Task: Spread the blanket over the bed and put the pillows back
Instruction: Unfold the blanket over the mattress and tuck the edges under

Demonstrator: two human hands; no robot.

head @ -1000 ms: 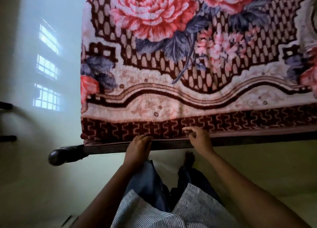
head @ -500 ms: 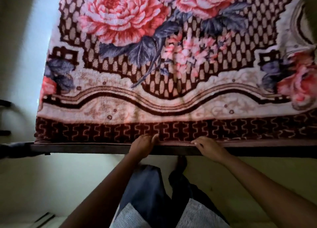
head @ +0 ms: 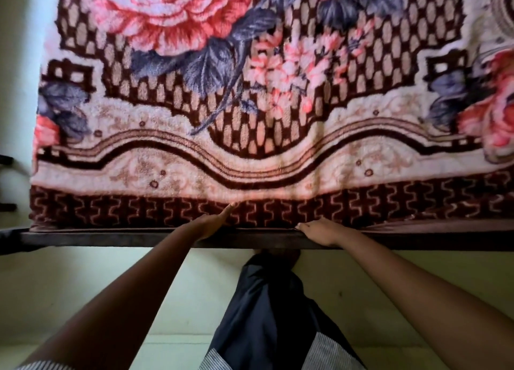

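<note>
Just beyond the fingertips, the floral blanket (head: 272,158) is lying spread flat across the bed, its dark brown border sitting at the near edge. The left hand (head: 212,225) is reaching in with fingers (head: 226,211) straight and released, pressing flat on that border and grasping nothing. Just to the right of those fingers, the right hand (head: 319,232) is resting along the hem, fingers pointing left; whether they are pinching the cloth, I cannot tell. Directly beneath both hands, the dark bed rail (head: 111,237) is running side to side.
</note>
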